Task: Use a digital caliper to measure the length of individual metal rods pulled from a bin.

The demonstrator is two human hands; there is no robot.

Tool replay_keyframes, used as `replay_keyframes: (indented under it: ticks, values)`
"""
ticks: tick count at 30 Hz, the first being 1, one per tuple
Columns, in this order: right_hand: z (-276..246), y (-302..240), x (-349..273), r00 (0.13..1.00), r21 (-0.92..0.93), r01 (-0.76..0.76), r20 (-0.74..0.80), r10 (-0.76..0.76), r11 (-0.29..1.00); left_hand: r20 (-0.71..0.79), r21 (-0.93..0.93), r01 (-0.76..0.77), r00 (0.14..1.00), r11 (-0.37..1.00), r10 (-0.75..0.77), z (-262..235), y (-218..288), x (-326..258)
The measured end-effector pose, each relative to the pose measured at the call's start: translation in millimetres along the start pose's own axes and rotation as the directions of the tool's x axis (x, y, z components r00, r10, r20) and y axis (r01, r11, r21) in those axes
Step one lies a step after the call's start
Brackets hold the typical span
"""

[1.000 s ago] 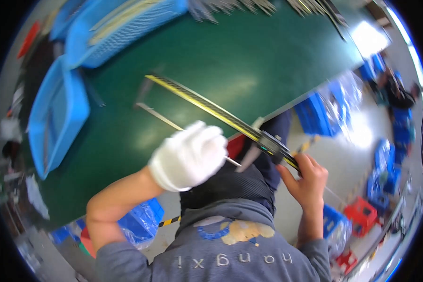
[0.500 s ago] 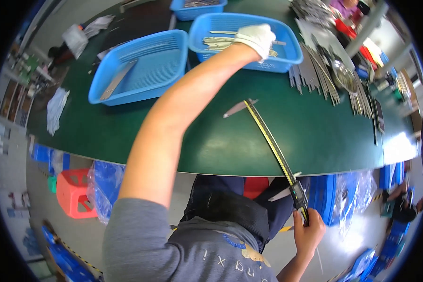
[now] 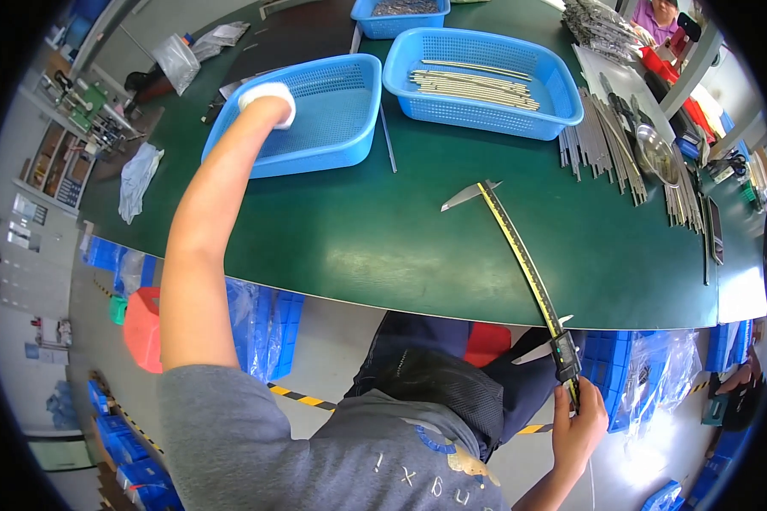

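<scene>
My left hand (image 3: 268, 104), in a white glove, reaches down into the left blue basket (image 3: 332, 155). Its fingers are hidden, so whether it grips anything is unclear. My bare right hand (image 3: 581, 422) is closed around the end of a long digital caliper (image 3: 524, 255), below the table's front edge. The caliper's beam slants up over the table, its jaws far apart and nothing between them. To the right of the left basket, a second blue basket (image 3: 486, 121) holds several thin pale metal rods (image 3: 473, 89) lying side by side.
A thin rod (image 3: 388, 140) lies between the baskets on the green table (image 3: 358, 247). Bundles of metal strips (image 3: 605, 140), a metal bowl (image 3: 654, 153) and a phone (image 3: 716, 230) are at the right. A smaller blue basket (image 3: 400, 23) stands behind. Another person (image 3: 656, 19) sits across, far right.
My left hand has moved left, from the rod basket into the left basket. The flat metal strip seen there earlier is now out of sight. My right hand still holds the caliper.
</scene>
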State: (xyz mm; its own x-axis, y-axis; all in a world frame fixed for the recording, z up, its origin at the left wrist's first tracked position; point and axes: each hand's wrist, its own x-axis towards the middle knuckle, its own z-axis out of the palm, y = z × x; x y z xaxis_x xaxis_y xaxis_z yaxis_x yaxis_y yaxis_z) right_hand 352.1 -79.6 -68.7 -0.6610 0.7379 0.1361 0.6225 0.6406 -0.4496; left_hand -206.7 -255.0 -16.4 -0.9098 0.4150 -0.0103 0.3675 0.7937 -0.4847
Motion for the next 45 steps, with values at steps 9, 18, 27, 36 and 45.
replay_keyframes:
  ticks: [9,18,27,36,45]
  values:
    - [-2,-2,1,1.0,-0.018,-0.022,0.001,0.022,1.0,-0.14,-0.298,-0.047,0.99,0.953,0.004,-10,-18,6]
    - [-6,-10,1,0.997,-0.053,-0.07,0.025,0.072,0.996,-0.901,-0.083,-0.995,0.05,-0.057,0.431,-28,153,-191]
    - [-8,-17,-1,0.998,-0.076,-0.06,0.015,0.062,0.995,-0.906,-0.012,-0.995,-0.03,-0.098,0.423,-28,205,-208]
    - [-6,-19,0,0.998,-0.086,-0.058,0.031,0.061,0.995,-0.877,-0.143,-0.983,0.074,-0.112,0.474,-23,203,-210]
    - [-2,-14,-2,1.0,-0.036,-0.013,-0.019,0.013,0.999,-0.873,-0.189,-0.974,0.107,-0.127,0.476,-27,205,-208]
